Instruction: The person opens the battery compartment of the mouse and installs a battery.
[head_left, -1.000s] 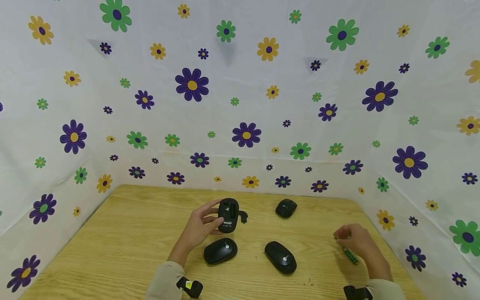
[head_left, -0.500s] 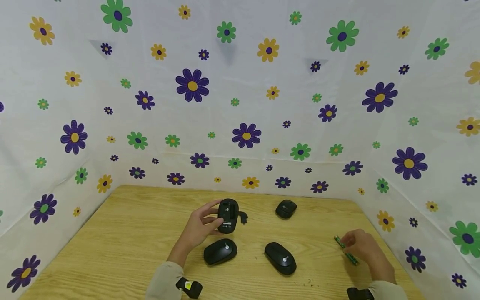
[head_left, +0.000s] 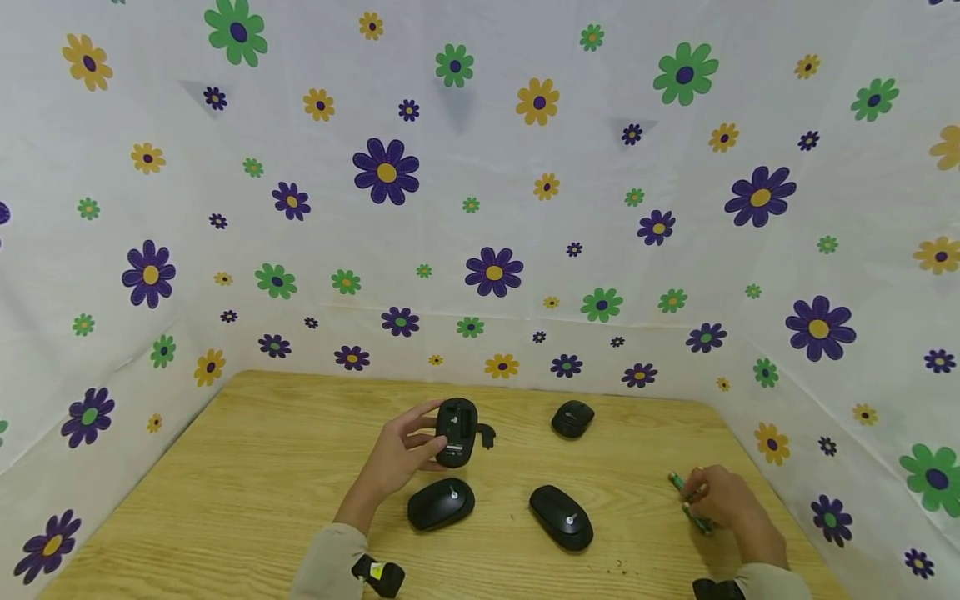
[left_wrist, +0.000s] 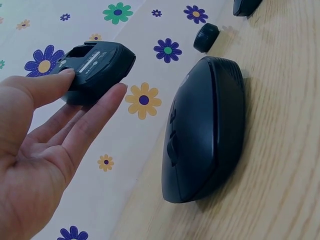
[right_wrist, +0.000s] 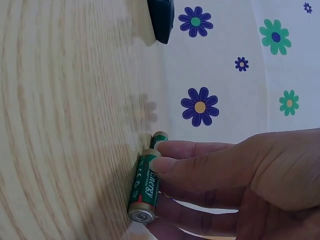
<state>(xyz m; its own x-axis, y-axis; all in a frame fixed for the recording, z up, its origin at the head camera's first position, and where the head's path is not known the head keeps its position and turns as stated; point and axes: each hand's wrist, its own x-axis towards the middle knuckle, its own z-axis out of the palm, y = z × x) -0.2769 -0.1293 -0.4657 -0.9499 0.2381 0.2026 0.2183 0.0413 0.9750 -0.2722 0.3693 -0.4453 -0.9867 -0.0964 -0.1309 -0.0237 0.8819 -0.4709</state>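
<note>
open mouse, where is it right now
In the head view, the open mouse is just left of centre, held in the left hand. In the picture it appears above a black mouse on the table.

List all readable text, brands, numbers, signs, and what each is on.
"Energy": green cylindrical battery with gold-coloured ends.
"CE", apparently: same battery; its other print is too small.
Upturned black oval plastic mouse: white label, pale logo too small to read.
Pale marks on other black mice: too small.
</note>
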